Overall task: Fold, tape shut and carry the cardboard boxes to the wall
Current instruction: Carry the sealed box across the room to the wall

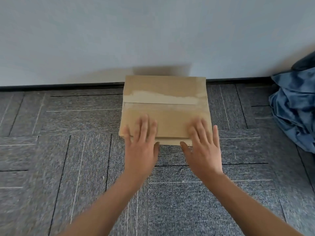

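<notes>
Two hands lie flat on the near part of the cardboard box [166, 106], the left hand [141, 145] at its left corner and the right hand [203, 149] at its right corner, each grip open with straight spread fingers. One strip of tape [160, 97] runs across the top of the box, which stands on the grey carpet floor [68, 150] against the white wall [119, 40], while a crumpled blue cloth [294, 108] lies well apart at the right
</notes>
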`<action>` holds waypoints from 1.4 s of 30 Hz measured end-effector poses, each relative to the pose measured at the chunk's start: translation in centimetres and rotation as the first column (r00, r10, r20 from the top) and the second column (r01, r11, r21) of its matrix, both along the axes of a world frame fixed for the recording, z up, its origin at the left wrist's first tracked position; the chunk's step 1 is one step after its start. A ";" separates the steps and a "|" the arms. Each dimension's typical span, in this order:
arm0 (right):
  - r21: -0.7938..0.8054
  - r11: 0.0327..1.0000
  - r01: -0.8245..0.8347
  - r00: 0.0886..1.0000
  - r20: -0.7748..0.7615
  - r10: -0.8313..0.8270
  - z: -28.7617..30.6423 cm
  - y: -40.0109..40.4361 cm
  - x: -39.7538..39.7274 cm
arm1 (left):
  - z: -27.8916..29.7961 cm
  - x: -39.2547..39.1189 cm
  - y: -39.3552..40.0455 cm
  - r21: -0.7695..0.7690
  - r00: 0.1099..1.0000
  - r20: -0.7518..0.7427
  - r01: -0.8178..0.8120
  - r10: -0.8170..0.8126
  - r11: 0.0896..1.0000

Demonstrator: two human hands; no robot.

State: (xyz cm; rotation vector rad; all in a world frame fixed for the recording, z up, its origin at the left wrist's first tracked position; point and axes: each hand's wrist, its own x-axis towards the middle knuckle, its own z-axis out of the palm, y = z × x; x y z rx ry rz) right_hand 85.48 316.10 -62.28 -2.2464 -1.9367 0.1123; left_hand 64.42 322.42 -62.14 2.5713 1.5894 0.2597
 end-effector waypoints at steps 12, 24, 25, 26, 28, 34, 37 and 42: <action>0.047 0.999 -0.009 1.000 -0.009 0.010 -0.9 5.8 1.6 | -1.7 2.6 6.0 -0.050 0.989 -0.139 -0.053 0.045 0.997; -0.208 0.973 -0.098 0.992 -0.096 0.080 2.0 7.5 4.1 | 2.2 3.9 6.8 -0.357 0.970 -0.242 -0.073 -0.016 0.931; -0.269 0.955 -0.125 0.989 -0.106 0.099 3.0 7.8 4.5 | 3.0 4.1 7.0 -0.392 0.965 -0.258 -0.072 -0.034 0.917; -0.326 0.934 -0.146 0.986 -0.119 0.113 4.0 8.0 4.8 | 4.0 4.1 7.2 -0.428 0.959 -0.277 -0.077 -0.050 0.900; -0.406 0.901 -0.150 0.983 -0.156 0.093 6.9 7.4 5.1 | 7.0 4.3 6.8 -0.492 0.956 -0.290 -0.113 -0.040 0.863; -0.569 0.822 -0.009 0.982 -0.160 -0.100 22.8 -2.1 6.3 | 22.9 6.2 0.1 -0.491 0.963 -0.252 -0.043 -0.095 0.870; -0.629 0.769 0.114 0.940 -0.182 -0.289 33.9 -8.9 8.4 | 33.7 8.5 -4.4 -0.581 0.957 -0.228 0.013 -0.179 0.813; -0.660 0.675 0.330 0.809 -0.171 -0.563 53.5 -20.6 12.3 | 53.4 13.9 -12.1 -0.713 0.946 -0.138 0.111 -0.293 0.693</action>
